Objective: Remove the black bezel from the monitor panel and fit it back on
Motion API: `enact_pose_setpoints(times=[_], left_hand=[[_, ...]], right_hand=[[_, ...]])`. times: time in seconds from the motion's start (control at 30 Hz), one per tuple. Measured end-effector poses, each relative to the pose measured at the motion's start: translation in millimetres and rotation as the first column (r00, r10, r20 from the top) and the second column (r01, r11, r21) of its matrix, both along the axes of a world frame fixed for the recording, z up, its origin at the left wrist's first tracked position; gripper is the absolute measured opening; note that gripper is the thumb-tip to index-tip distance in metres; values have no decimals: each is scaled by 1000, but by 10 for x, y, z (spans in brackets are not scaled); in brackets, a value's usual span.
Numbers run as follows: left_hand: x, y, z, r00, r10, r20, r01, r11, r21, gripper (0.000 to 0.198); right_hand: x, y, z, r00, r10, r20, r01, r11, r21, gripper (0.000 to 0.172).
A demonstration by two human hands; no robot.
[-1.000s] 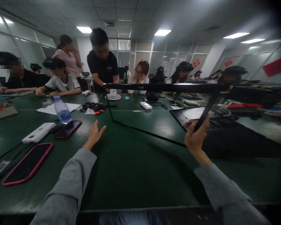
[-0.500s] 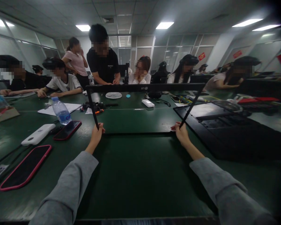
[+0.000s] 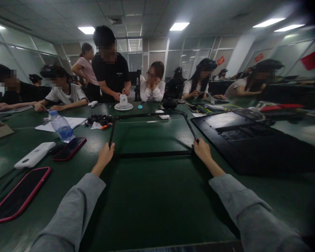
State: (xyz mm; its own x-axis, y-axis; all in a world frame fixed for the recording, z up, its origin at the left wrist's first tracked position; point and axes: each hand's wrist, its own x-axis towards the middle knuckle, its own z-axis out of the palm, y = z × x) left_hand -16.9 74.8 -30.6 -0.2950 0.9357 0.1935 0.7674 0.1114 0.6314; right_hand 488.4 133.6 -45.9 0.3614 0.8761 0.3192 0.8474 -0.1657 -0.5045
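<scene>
Past a red-cased phone (image 3: pixel 18 195) cut off at the view's left edge, the L hand (image 3: pixel 105 154) and R hand (image 3: pixel 202 150) are gripping, fingers closed, the near corners of a thin black frame (image 3: pixel 152 153) lying approx. flat on the green table (image 3: pixel 152 210), while a capped water bottle (image 3: pixel 61 126), fill level unclear, is standing beyond at left.

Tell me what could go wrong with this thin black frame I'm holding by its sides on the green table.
1. The thin black rectangular frame is gripped only near its two close corners, by the left hand and the right hand, so its long slim bars may flex or crack.
2. Its far bar lies close to a small white box and a pile of small black parts; a push forward could knock them.
</scene>
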Motion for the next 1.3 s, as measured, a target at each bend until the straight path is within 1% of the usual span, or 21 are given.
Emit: enact_pose_setpoints(times=[0.07, 0.1, 0.13, 0.2, 0.27, 0.33, 0.4, 0.53, 0.6, 0.67, 0.73, 0.8, 0.93, 1.0, 1.1, 1.2, 1.3], left_hand=[[7, -5, 10, 999, -5, -42, 4, 1000, -24, 32], [9, -9, 13, 999, -10, -39, 10, 1000, -8, 33], [14, -15, 18, 1000, -11, -25, 12, 999, 30, 33], [30, -37, 38, 1000, 5, 11, -6, 989, 149, 33], [57, -65, 73, 999, 29, 28, -36, 960, 278, 33], [87, -90, 108, 998, 37, 45, -51, 928, 369, 31], [109, -101, 126, 998, 19, 67, -45, 912, 407, 30], [113, -86, 93, 998, -10, 60, -16, 907, 420, 30], [100, -77, 67, 997, -36, 61, 9, 917, 398, 33], [87, -80, 56, 996, -67, 63, 39, 931, 364, 37], [80, -100, 70, 997, -64, 37, 48, 940, 338, 41], [79, -128, 103, 1000, -22, -21, 28, 942, 333, 45], [70, -153, 134, 983, 92, -159, -29, 933, 359, 47], [46, -136, 93, 965, 110, -238, -27, 945, 327, 46], [-10, -96, -19, 931, 75, -358, 9, 974, 228, 41], [-56, -68, -108, 901, 42, -432, 18, 991, 134, 38], [-68, -61, -115, 890, 17, -455, 14, 998, 67, 37]], right_hand=[[8, -1, 13, 1000, -3, -2, 3, 999, -50, 39], [2, -5, 27, 1000, -7, -12, 6, 999, -39, 39], [-10, -14, 46, 1000, -15, -25, 15, 1000, 2, 40], [-50, -41, 96, 998, -35, -56, 44, 988, 150, 43], [-94, -75, 151, 995, -45, -88, 71, 944, 322, 45], [-127, -103, 192, 993, -33, -112, 79, 895, 438, 45], [-144, -113, 206, 991, 0, -131, 65, 870, 489, 43], [-133, -67, 165, 986, 58, -157, 34, 848, 530, 39], [-114, -34, 133, 985, 52, -163, 41, 854, 519, 37], [-98, -19, 115, 985, 48, -167, 39, 877, 479, 36], [-92, -32, 118, 982, 67, -174, 15, 902, 431, 38], [-97, -67, 139, 982, 72, -177, 5, 918, 398, 42], [-110, -122, 162, 991, 6, -132, 36, 947, 319, 52], [-99, -111, 129, 995, 29, -98, -5, 971, 239, 49], [-57, -53, 39, 998, 61, 5, -61, 987, 150, 42], [-4, 2, -37, 991, 30, 132, -42, 996, 82, 38], [27, 18, -64, 980, 23, 200, -27, 1000, 15, 38]])
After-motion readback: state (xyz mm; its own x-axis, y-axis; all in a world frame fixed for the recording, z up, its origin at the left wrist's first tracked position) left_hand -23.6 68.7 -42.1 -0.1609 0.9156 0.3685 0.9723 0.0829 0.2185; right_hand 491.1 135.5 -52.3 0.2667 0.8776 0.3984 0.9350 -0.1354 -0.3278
